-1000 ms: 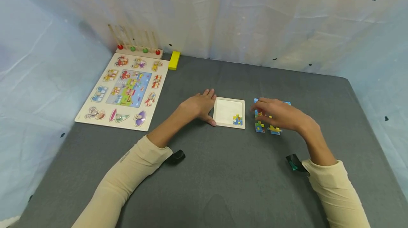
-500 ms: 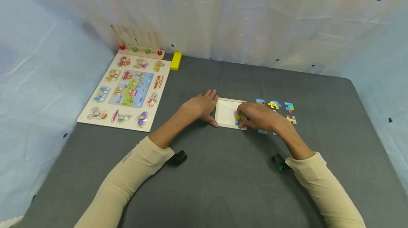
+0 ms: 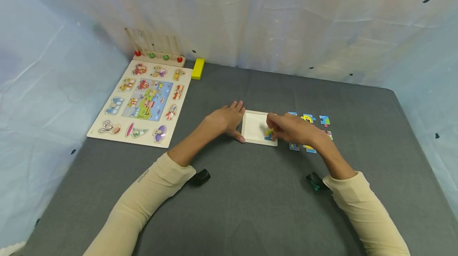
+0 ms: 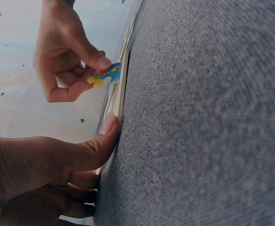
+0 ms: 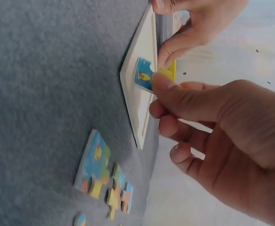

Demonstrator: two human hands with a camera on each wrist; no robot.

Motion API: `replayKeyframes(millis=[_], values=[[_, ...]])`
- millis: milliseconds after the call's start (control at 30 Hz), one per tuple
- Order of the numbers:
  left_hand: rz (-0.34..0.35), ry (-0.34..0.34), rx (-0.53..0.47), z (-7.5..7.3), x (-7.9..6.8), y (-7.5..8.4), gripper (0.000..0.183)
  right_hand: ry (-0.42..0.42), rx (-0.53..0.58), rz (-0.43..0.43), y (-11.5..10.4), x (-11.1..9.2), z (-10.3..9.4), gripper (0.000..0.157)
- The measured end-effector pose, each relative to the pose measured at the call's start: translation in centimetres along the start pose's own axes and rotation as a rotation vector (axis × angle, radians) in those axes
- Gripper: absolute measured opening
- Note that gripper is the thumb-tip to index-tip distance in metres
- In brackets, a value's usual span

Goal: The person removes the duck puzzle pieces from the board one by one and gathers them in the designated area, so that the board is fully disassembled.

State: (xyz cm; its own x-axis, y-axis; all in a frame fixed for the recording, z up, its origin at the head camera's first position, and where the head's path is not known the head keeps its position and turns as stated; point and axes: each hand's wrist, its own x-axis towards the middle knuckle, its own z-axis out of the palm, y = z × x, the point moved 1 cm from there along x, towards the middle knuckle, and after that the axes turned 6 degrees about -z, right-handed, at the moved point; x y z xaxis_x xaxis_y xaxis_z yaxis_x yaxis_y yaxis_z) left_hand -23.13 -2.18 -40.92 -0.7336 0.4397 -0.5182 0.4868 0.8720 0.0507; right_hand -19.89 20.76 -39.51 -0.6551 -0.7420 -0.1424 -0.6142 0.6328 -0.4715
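My right hand (image 3: 293, 129) pinches a blue and yellow jigsaw piece (image 5: 144, 75) between thumb and fingers. The piece is over the near right corner of a shallow pale wooden tray (image 3: 253, 126) and looks tilted in the left wrist view. Against the tray's left edge lies my left hand (image 3: 226, 121), fingers extended and spread, its thumb (image 4: 108, 126) touching the near left corner. Several loose jigsaw pieces (image 3: 325, 120) lie on the table right of the tray, partly covered by my right hand in the head view.
On the left lies a large wooden peg puzzle board (image 3: 167, 138) with vehicle and toy pictures. Behind it stands a rack of upright wooden pegs (image 3: 159, 60) with red and green beads. A yellow block (image 3: 198, 68) sits beside the rack. Pale curtains surround the grey table (image 3: 243, 196).
My right hand has moved left from the loose pieces to the tray and has taken hold of the piece in its corner. My left hand stays at the tray's left edge.
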Motion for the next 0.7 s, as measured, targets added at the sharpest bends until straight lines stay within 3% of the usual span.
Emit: replayKeyframes(millis=[200, 400, 533, 700], values=[[-0.003, -0.002, 0.004, -0.1, -0.1, 0.1, 0.116, 0.078, -0.016, -0.013, 0.0, -1.8, -1.3, 0.017], [-0.002, -0.005, 0.012, -0.1, -0.1, 0.1, 0.116, 0.146, -0.055, -0.014, 1.1, -5.7, -3.4, 0.014], [-0.011, -0.013, 0.014, -0.2, -0.1, 0.0, 0.117, 0.111, -0.048, 0.047, 2.8, -8.7, -4.3, 0.016], [-0.015, -0.015, 0.013, -0.2, -0.2, -0.2, 0.116, -0.008, 0.028, 0.129, 5.5, -11.6, -4.0, 0.020]])
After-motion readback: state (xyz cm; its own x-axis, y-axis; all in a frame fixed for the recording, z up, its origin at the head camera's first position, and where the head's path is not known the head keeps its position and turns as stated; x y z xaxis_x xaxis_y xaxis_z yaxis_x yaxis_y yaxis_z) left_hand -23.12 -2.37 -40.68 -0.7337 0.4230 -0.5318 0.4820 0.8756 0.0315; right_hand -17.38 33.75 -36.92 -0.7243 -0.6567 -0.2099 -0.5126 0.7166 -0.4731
